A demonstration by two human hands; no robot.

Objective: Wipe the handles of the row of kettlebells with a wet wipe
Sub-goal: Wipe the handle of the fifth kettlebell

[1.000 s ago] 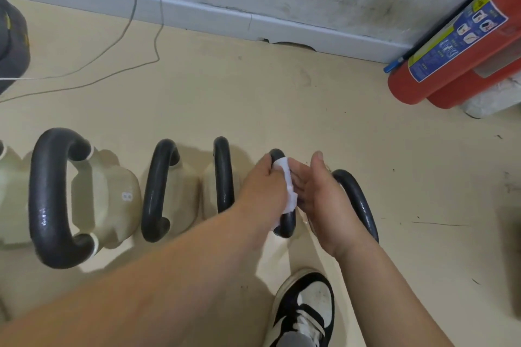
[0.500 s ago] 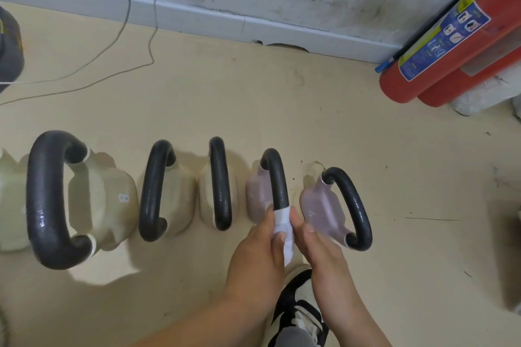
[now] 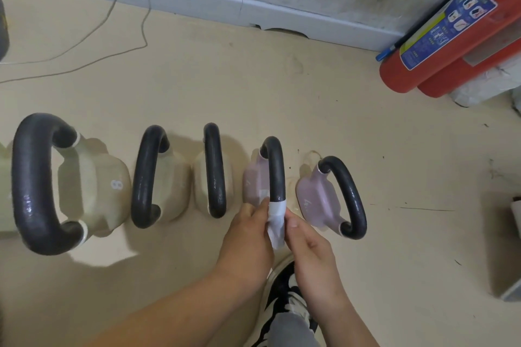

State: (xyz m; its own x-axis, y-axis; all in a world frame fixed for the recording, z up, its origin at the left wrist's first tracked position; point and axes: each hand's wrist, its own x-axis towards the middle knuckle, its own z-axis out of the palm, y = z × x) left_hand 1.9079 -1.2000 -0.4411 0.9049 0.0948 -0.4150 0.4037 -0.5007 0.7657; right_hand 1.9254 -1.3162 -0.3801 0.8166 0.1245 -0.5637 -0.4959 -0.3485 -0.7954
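Several kettlebells with black handles stand in a row on the beige floor: a large cream one marked 8 [image 3: 93, 186], two smaller cream ones [image 3: 166, 177] [image 3: 203, 177], and two pink ones [image 3: 253, 180] [image 3: 318, 200]. A white wet wipe [image 3: 276, 218] is wrapped round the near end of the fourth kettlebell's handle [image 3: 276, 169]. My left hand [image 3: 248, 239] and my right hand [image 3: 310, 245] pinch the wipe from either side, thumbs against it.
Two red fire extinguishers [image 3: 439, 45] lean against the grey wall at the right. Thin cables [image 3: 112, 8] trail over the floor at the back left. My black-and-white shoe [image 3: 284, 287] is under my wrists. A grey object [image 3: 514, 290] sits at the right edge.
Both hands slid the wipe from the top of the fourth handle down to its near end, then stayed there. The two pink kettlebell bodies are uncovered.
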